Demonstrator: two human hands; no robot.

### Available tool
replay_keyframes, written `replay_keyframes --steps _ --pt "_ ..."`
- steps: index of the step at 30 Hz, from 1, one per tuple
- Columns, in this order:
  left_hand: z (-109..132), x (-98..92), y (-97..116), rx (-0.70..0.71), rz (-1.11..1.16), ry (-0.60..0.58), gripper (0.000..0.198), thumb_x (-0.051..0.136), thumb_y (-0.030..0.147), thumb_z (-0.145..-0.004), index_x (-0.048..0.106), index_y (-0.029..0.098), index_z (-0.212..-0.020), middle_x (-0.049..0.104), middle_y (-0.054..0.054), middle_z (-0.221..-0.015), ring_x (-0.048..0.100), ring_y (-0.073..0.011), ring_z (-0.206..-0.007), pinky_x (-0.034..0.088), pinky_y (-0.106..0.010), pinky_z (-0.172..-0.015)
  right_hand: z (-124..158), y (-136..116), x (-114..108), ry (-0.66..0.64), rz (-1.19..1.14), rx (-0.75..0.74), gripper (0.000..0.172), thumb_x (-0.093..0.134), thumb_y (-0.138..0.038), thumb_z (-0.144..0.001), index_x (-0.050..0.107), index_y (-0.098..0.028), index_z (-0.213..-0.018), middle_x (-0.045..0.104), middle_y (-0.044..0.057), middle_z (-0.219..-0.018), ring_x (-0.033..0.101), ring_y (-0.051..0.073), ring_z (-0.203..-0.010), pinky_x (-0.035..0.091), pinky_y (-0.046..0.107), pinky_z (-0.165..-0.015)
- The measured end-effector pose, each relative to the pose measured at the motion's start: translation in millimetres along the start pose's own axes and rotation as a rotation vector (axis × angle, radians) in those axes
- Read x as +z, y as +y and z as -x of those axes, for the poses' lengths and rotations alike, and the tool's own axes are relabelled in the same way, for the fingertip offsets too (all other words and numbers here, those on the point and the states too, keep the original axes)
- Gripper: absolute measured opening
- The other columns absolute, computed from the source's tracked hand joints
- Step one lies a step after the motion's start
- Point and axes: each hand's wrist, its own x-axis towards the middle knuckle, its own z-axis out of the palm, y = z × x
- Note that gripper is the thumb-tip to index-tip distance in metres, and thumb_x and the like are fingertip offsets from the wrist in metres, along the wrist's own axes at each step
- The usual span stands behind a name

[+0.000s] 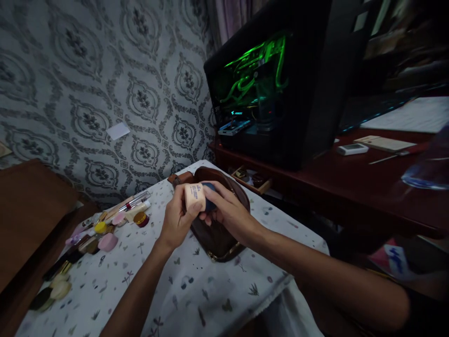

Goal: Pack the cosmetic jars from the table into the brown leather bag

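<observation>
A small peach-coloured jar [195, 195] with printed lettering is held on its side above the bag. My left hand [177, 217] is closed around its body, thumb across the front. The fingers of my right hand [228, 206] are closed on the dark blue lid [209, 196], which sits on the jar's right end. Below both hands lies a brown leather bag [219, 241], its zip unfastened along the edge. My hands cover part of its inside.
Makeup items lie in a row on the left of the patterned cloth, among them a pink jar [108, 242], an amber jar [141, 219] and tubes [136, 201]. A computer case [266, 93] stands on the dark red desk [379, 182] at the right. Below it, a small drawer [261, 187] is pulled out.
</observation>
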Motion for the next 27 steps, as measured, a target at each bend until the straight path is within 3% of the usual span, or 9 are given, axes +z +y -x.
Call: replay_keyframes --steps 6,10,12,15,18,21,25,27 --pt "-4 -3.0 -4 0.149 -0.160 0.005 0.055 0.048 0.065 -0.092 0.053 0.019 -0.120 0.060 -0.010 -0.116 0.056 -0.0254 -0.106 0.043 -0.036 -0.094 -5 1 1 0.060 0.012 -0.044 0.042 0.063 -0.056 -0.086 0.054 -0.019 -0.103 0.058 -0.004 -0.070 0.054 0.008 -0.049 0.041 0.016 -0.039" --pt "-2 -6.3 -12 0.101 -0.233 -0.093 0.057 0.043 0.060 -0.096 0.045 0.019 -0.136 0.058 -0.013 -0.130 0.055 -0.0278 -0.117 0.041 -0.040 -0.100 -12 0 -1 0.123 -0.045 0.001 0.029 0.056 -0.047 -0.093 0.053 -0.018 -0.096 0.058 -0.003 -0.069 0.054 0.008 -0.048 0.040 0.016 -0.039" --pt "3 -6.7 -17 0.095 -0.338 -0.093 0.055 0.044 0.058 -0.097 0.046 0.019 -0.136 0.060 -0.014 -0.128 0.055 -0.0292 -0.117 0.042 -0.042 -0.099 -16 -2 -4 0.153 -0.080 0.036 0.026 0.051 -0.043 -0.097 0.053 -0.018 -0.096 0.059 -0.001 -0.071 0.054 0.008 -0.048 0.040 0.016 -0.039" --pt "14 -5.8 -24 0.171 -0.465 -0.097 0.039 0.040 0.050 -0.100 0.058 0.019 -0.117 0.065 -0.012 -0.116 0.056 -0.0281 -0.116 0.037 -0.046 -0.106 -23 -6 -10 0.220 -0.080 0.055 0.022 0.046 -0.039 -0.101 0.052 -0.018 -0.098 0.061 -0.001 -0.074 0.054 0.008 -0.047 0.041 0.016 -0.041" --pt "24 -3.0 -30 0.236 -0.479 -0.079 0.034 0.031 0.039 -0.104 0.060 0.021 -0.097 0.068 -0.006 -0.102 0.060 -0.0225 -0.109 0.027 -0.048 -0.116 -28 -7 -16 0.258 -0.028 0.066 0.018 0.045 -0.035 -0.102 0.051 -0.018 -0.101 0.061 -0.001 -0.074 0.055 0.008 -0.048 0.041 0.016 -0.042" --pt "30 1.5 -35 0.238 -0.473 -0.006 0.035 0.029 0.036 -0.103 0.059 0.022 -0.091 0.066 -0.004 -0.094 0.060 -0.0204 -0.099 0.027 -0.047 -0.116 -33 -3 -20 0.231 0.065 0.060 0.015 0.049 -0.033 -0.099 0.051 -0.019 -0.105 0.062 -0.001 -0.077 0.057 0.008 -0.052 0.043 0.016 -0.046" --pt "33 7.7 -39 0.232 -0.447 0.060 0.036 0.029 0.037 -0.103 0.058 0.022 -0.088 0.066 -0.004 -0.091 0.059 -0.0204 -0.096 0.028 -0.047 -0.116 -42 6 -27 0.208 0.342 0.028 0.027 0.058 -0.033 -0.092 0.051 -0.020 -0.114 0.061 -0.001 -0.087 0.057 0.008 -0.058 0.046 0.018 -0.051" --pt "34 10.0 -40 0.226 -0.424 0.091 0.037 0.028 0.038 -0.103 0.058 0.022 -0.089 0.065 -0.004 -0.091 0.059 -0.0204 -0.097 0.028 -0.047 -0.116 -47 8 -30 0.167 0.697 0.030 0.035 0.058 -0.035 -0.092 0.049 -0.020 -0.122 0.063 0.001 -0.099 0.061 0.010 -0.069 0.049 0.020 -0.060"
